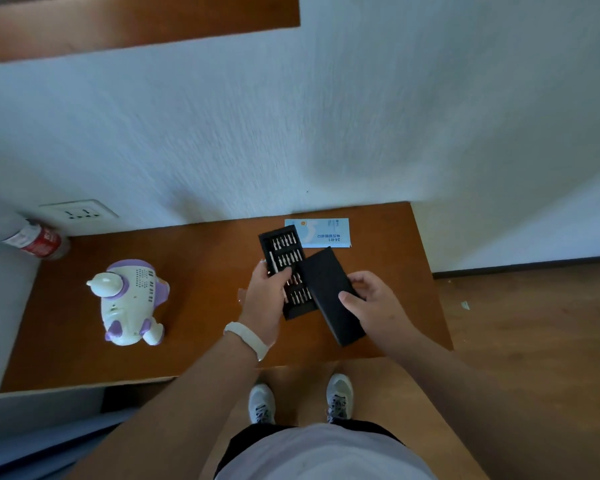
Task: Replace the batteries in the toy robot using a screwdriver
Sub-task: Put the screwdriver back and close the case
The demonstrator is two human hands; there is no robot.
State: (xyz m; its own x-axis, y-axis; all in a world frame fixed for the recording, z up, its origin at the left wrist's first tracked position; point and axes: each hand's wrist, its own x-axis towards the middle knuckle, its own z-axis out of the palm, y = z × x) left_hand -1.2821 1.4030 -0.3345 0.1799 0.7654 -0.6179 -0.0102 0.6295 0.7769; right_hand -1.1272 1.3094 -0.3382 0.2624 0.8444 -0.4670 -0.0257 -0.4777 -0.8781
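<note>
A white and purple toy robot [130, 301] lies on the brown table [194, 341] at the left, its back with a speaker grille facing up. A black tray of screwdriver bits [286, 258] sits at the middle right, with rows of metal bits and a slim silver driver handle showing. My left hand [265, 299] rests on the tray's left side, fingers curled over the handle slot. My right hand [371, 301] grips the black cover [329, 292] of the kit, slid off and angled to the right, overlapping the tray.
A light blue and white box sleeve [323, 232] lies behind the tray by the wall. A red-labelled bottle [37, 242] lies at the back left below a wall socket [80, 211]. The table's front edge is near my feet; wooden floor lies to the right.
</note>
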